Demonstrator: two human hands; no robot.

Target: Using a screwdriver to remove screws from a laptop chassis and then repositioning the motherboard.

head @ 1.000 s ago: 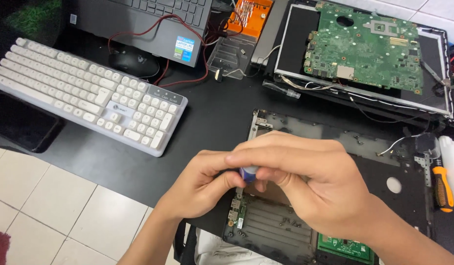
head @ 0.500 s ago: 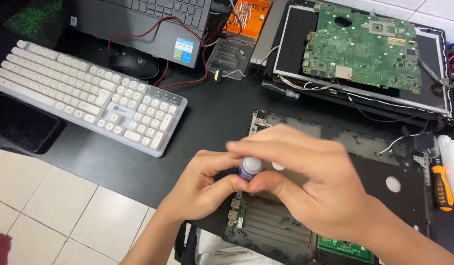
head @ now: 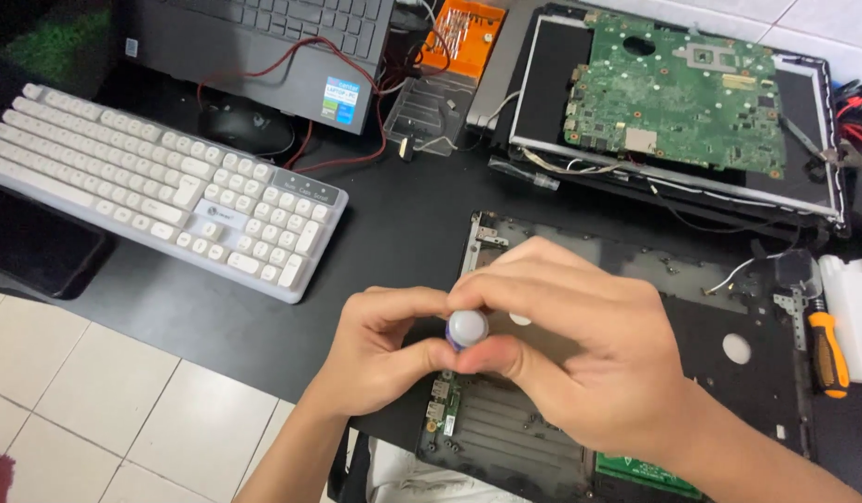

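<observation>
Nearest the camera, above the lower part of an opened black laptop base (head: 729, 391), a small cylindrical container (head: 467, 328) is held between both hands. Its round whitish end is turned up toward the camera, so its long axis runs roughly along the line of sight, and only a sliver of its bluish side is seen below that end. The left hand (head: 380, 359) is curled closed around the container from the left, thumb and forefinger pinching it. The right hand (head: 580, 359) is closed on it from the right, with the forefinger arched over the top and the thumb pressed beneath; how much of the body is hidden inside the fingers cannot be told. Under the hands, a small green board edge (head: 647, 470) is seen at the base's lower rim, and a round hole is seen further right in the plastic.

To the right, an orange-handled screwdriver (head: 828, 349) lies just beside a white block (head: 855, 307). To the left, a white keyboard (head: 161, 191) lies slanted on the black tabletop (head: 384, 242). Farther back, a green motherboard (head: 682, 88) rests on a stripped laptop lid, well apart from the hands, and a dark laptop (head: 263, 47) with red wires (head: 300, 154) beside it stands at the far left.
</observation>
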